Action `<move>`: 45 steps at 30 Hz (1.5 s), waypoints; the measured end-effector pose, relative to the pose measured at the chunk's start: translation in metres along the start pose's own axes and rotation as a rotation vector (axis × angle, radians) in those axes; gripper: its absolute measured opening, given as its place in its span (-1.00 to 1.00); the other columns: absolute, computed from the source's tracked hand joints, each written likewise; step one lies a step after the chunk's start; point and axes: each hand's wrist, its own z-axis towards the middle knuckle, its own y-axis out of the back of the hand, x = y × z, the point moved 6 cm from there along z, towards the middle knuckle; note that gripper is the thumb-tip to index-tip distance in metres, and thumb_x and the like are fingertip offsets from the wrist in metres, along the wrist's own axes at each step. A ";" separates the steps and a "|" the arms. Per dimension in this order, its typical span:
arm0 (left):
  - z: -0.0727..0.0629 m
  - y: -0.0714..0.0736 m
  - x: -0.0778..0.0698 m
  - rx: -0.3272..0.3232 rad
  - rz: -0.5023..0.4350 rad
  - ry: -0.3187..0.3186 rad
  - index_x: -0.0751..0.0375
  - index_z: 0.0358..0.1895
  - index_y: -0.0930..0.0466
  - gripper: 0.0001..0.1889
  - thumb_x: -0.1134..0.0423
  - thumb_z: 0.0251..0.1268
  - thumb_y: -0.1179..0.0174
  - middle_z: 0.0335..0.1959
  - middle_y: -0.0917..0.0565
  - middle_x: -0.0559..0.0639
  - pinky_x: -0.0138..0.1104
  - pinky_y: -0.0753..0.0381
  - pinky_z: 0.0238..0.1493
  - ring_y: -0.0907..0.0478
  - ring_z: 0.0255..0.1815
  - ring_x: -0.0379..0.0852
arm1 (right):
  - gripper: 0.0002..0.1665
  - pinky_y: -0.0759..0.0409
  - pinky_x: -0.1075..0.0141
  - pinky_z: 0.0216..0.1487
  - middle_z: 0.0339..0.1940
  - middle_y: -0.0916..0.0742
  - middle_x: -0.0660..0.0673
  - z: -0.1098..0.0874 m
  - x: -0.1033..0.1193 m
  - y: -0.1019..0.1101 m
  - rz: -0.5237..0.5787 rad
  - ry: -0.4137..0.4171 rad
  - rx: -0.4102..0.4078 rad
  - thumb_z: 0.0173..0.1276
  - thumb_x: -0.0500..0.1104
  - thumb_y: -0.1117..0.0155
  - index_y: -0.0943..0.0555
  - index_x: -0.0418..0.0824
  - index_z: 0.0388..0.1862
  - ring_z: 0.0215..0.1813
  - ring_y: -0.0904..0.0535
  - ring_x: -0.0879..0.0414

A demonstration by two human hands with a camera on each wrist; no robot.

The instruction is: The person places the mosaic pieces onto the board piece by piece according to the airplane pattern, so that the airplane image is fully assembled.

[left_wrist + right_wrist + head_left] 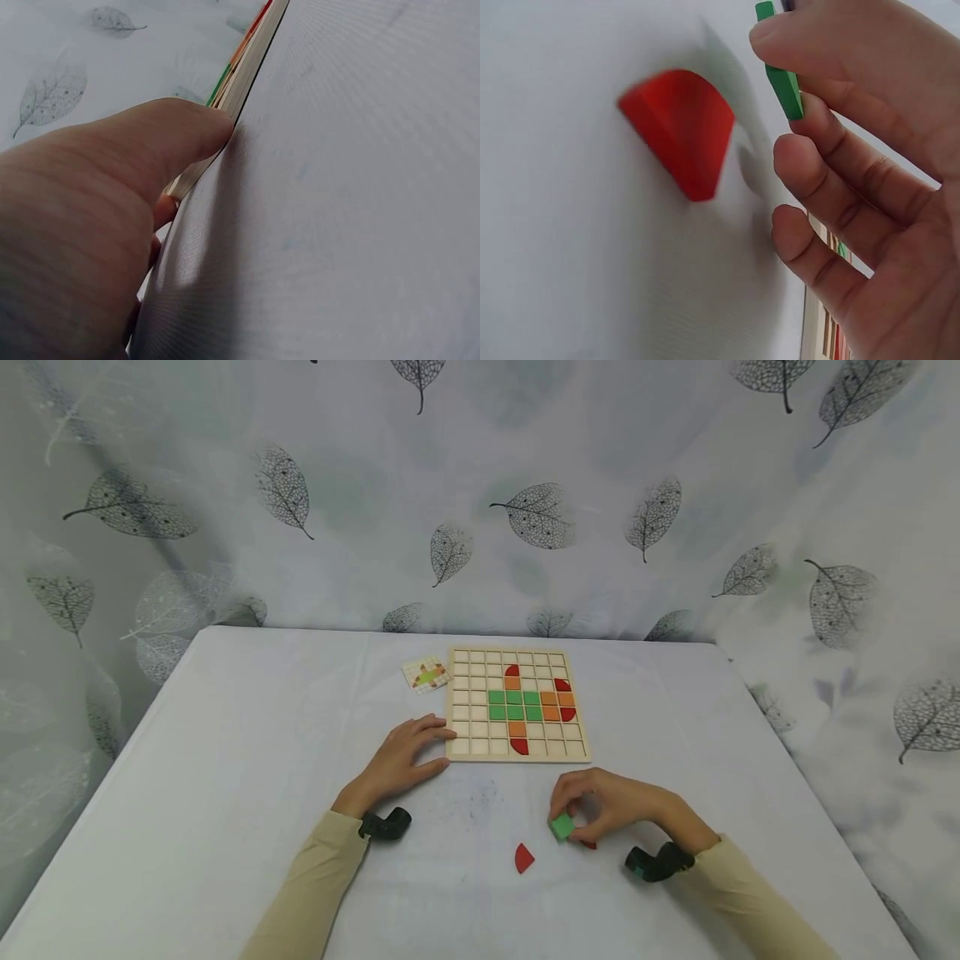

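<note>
My right hand (611, 799) pinches a green square tile (562, 827) between thumb and fingertips, above the table in front of the board. In the right wrist view the tile (784, 91) is seen edge-on, the other fingers loosely bent. A red quarter-circle piece (523, 858) lies left of that hand; another red piece (589, 845) is partly hidden beneath it. My left hand (408, 753) touches the left edge of the wooden grid board (460, 702), fingers extended and thumb at the front corner. Green squares (513, 712), orange squares (551, 713) and red quarter-circles (519, 747) fill some cells.
A small pattern card (426, 675) with a coloured figure lies beside the board's upper left corner. The white-covered table (247, 810) extends around the board, with a leaf-print curtain (360, 502) behind it.
</note>
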 end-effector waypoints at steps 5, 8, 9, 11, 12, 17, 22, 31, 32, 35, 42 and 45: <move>0.000 0.000 0.001 0.008 0.001 0.012 0.07 0.21 -0.55 -0.58 0.11 0.31 -0.28 0.34 -0.44 0.10 0.10 -0.08 0.46 -0.20 0.48 0.10 | -0.68 -0.67 0.23 -0.23 -0.19 -0.67 -0.09 0.008 0.009 0.008 -0.022 0.068 -0.026 0.15 -0.34 -0.47 -0.68 -0.20 -0.09 -0.25 -0.57 0.00; 0.000 0.000 0.000 0.010 -0.004 0.013 0.07 0.21 -0.55 -0.58 0.12 0.30 -0.28 0.34 -0.44 0.10 0.11 -0.08 0.46 -0.19 0.49 0.10 | -0.65 -0.66 0.18 -0.24 -0.20 -0.67 -0.12 0.012 0.005 0.011 -0.011 0.061 -0.044 0.11 -0.38 -0.48 -0.68 -0.22 -0.09 -0.25 -0.56 -0.05; -0.001 -0.001 0.000 0.011 -0.005 0.013 0.07 0.21 -0.55 -0.58 0.12 0.31 -0.28 0.34 -0.43 0.09 0.11 -0.08 0.46 -0.19 0.49 0.10 | -0.64 -0.66 0.17 -0.24 -0.20 -0.67 -0.11 0.013 0.002 0.011 -0.006 0.048 -0.049 0.10 -0.37 -0.49 -0.69 -0.21 -0.09 -0.24 -0.56 -0.05; -0.001 -0.002 0.000 0.014 -0.010 0.012 0.06 0.21 -0.55 -0.58 0.12 0.31 -0.28 0.35 -0.43 0.09 0.11 -0.08 0.46 -0.19 0.49 0.10 | -0.64 -0.65 0.15 -0.24 -0.20 -0.67 -0.13 0.016 0.003 0.014 -0.003 0.034 -0.061 0.08 -0.41 -0.49 -0.69 -0.23 -0.11 -0.24 -0.55 -0.08; -0.001 -0.002 0.000 0.015 -0.011 0.012 0.06 0.21 -0.55 -0.58 0.12 0.30 -0.29 0.35 -0.43 0.09 0.11 -0.08 0.46 -0.18 0.49 0.10 | -0.64 -0.65 0.13 -0.25 -0.21 -0.67 -0.15 0.018 0.005 0.015 0.001 0.028 -0.067 0.07 -0.43 -0.49 -0.69 -0.25 -0.11 -0.24 -0.54 -0.10; -0.001 -0.003 -0.001 0.017 -0.008 0.011 0.06 0.21 -0.56 -0.58 0.11 0.30 -0.29 0.35 -0.43 0.08 0.10 -0.07 0.47 -0.20 0.49 0.09 | -0.63 -0.62 0.06 -0.28 -0.23 -0.66 -0.23 0.028 0.020 0.026 0.025 0.025 -0.091 0.03 -0.50 -0.47 -0.68 -0.33 -0.14 -0.25 -0.52 -0.16; 0.000 -0.002 -0.001 0.021 0.006 0.015 0.05 0.21 -0.55 -0.57 0.10 0.30 -0.29 0.34 -0.43 0.07 0.06 -0.07 0.48 -0.20 0.48 0.07 | -0.63 -0.61 0.01 -0.26 -0.21 -0.64 -0.26 0.037 0.023 0.032 0.051 0.018 -0.099 0.04 -0.51 -0.45 -0.67 -0.36 -0.13 -0.25 -0.51 -0.20; 0.000 -0.001 0.001 0.019 0.008 0.019 0.05 0.22 -0.55 -0.57 0.11 0.30 -0.29 0.35 -0.43 0.07 0.05 -0.06 0.48 -0.19 0.49 0.07 | -0.64 -0.60 0.00 -0.35 -0.26 -0.65 -0.30 0.051 0.018 0.040 -0.008 0.091 -0.144 0.04 -0.53 -0.43 -0.64 -0.43 -0.12 -0.31 -0.51 -0.22; 0.000 -0.001 0.002 0.018 0.009 0.019 0.05 0.22 -0.55 -0.57 0.11 0.30 -0.29 0.35 -0.43 0.07 0.05 -0.06 0.48 -0.19 0.49 0.07 | -0.64 -0.60 -0.01 -0.35 -0.25 -0.65 -0.30 0.053 0.015 0.041 -0.012 0.078 -0.151 0.05 -0.52 -0.43 -0.63 -0.44 -0.11 -0.30 -0.50 -0.21; -0.001 -0.001 0.002 0.016 0.008 0.019 0.05 0.22 -0.55 -0.57 0.10 0.31 -0.28 0.36 -0.42 0.07 0.04 -0.05 0.49 -0.18 0.50 0.06 | -0.62 -0.59 -0.02 -0.32 -0.23 -0.66 -0.29 0.057 0.000 0.043 -0.027 0.016 -0.180 0.08 -0.50 -0.43 -0.63 -0.44 -0.07 -0.27 -0.50 -0.22; -0.001 -0.001 0.002 0.010 0.001 0.014 0.04 0.22 -0.55 -0.57 0.10 0.30 -0.29 0.36 -0.43 0.06 0.04 -0.04 0.49 -0.17 0.50 0.06 | -0.62 -0.62 0.18 -0.33 -0.24 -0.65 -0.19 0.066 -0.030 0.050 -0.039 -0.054 -0.264 0.15 -0.45 -0.41 -0.64 -0.37 -0.01 -0.30 -0.52 -0.12; -0.001 -0.001 0.003 0.007 0.002 0.012 0.04 0.22 -0.55 -0.57 0.11 0.30 -0.29 0.35 -0.43 0.07 0.06 -0.05 0.48 -0.17 0.50 0.07 | -0.64 -0.61 0.31 -0.30 -0.28 -0.63 -0.10 0.071 -0.034 0.053 -0.031 -0.073 -0.280 0.20 -0.40 -0.39 -0.65 -0.31 0.01 -0.30 -0.52 -0.02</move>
